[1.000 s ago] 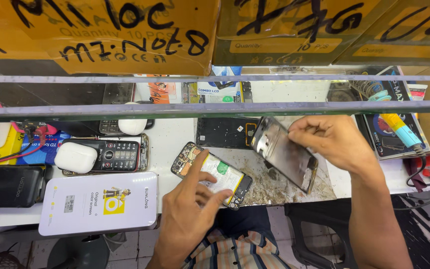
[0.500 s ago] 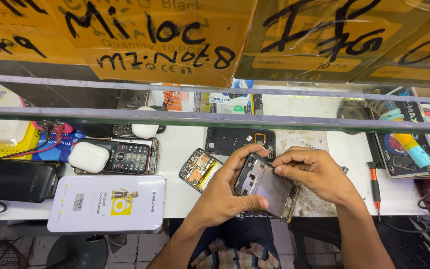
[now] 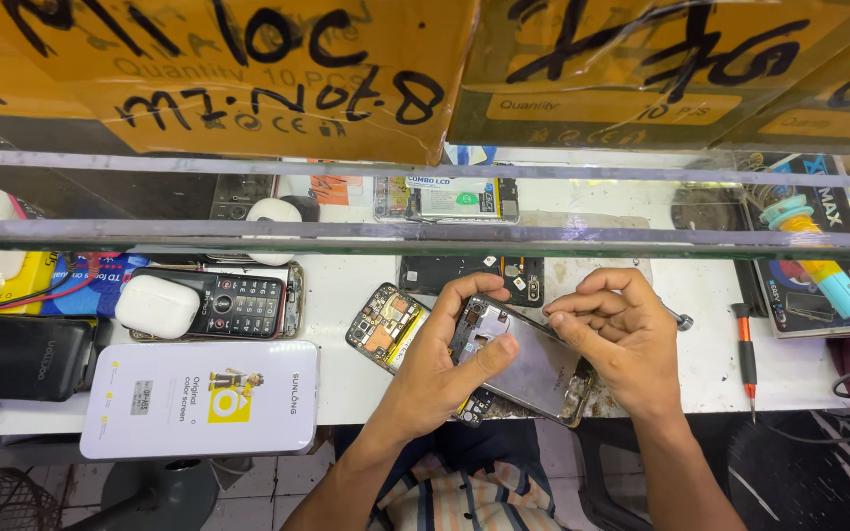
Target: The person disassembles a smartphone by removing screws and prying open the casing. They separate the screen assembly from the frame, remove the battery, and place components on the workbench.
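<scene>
Both hands hold a grey phone frame panel (image 3: 533, 366) above the white bench (image 3: 346, 369). My left hand (image 3: 445, 364) grips its left end, thumb lying across the face. My right hand (image 3: 617, 334) pinches the panel's upper right part with curled fingers. Under my left hand lies an opened phone (image 3: 386, 324) with its circuit board and battery showing, partly hidden by the hand and the panel.
A white earbud case (image 3: 156, 305) sits on a black keypad phone (image 3: 243, 303). A white flat box (image 3: 204, 398) lies front left, a black case (image 3: 17, 356) further left. A red screwdriver (image 3: 746, 346) and a teal soldering iron (image 3: 823, 265) lie right. Cardboard boxes (image 3: 248, 69) and rails are above.
The right hand carried the grey panel down from the upper right to over the opened phone. My left hand left the opened phone and took hold of the panel's left end.
</scene>
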